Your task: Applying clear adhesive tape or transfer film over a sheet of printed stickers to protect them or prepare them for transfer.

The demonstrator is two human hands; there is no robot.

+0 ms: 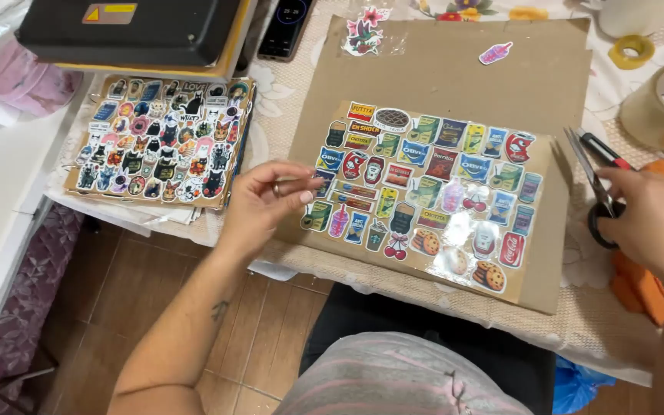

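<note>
A seated person's left hand [267,201] is hovering with fingers loosely curled at the left edge of a glossy sheet of colourful food and drink stickers [424,196], its fingertips touching the sheet's edge but gripping nothing. The sheet is lying on a flat brown cardboard board [455,69] on a lace-covered table [593,307]. The right hand [651,223] is closing around the black handles of a pair of scissors [593,173] just right of the board. A second sheet of cat stickers [163,138] is resting near the table's left edge.
</note>
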